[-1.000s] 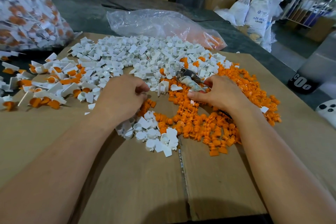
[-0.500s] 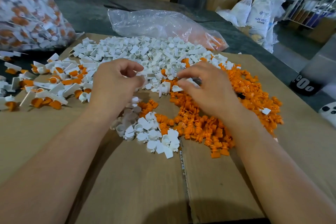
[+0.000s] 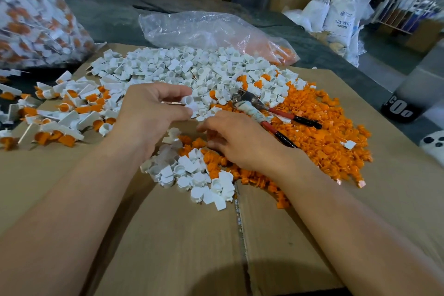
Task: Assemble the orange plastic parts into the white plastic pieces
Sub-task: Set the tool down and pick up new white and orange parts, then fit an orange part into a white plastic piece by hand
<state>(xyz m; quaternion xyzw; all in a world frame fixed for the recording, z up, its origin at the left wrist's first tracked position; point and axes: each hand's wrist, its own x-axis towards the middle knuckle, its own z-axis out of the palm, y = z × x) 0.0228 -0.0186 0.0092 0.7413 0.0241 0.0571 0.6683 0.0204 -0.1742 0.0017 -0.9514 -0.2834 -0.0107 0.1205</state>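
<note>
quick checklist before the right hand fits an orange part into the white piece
1. White piece pinched in left hand: ok.
2. Its open end turned toward the right hand: cannot tell.
3. Right hand down on the orange parts: ok.
4. A single orange part held in its fingers: cannot tell.
5. Pliers out of both hands, lying on the pile: ok.
6. Finished pieces lying apart on the left: ok.
</note>
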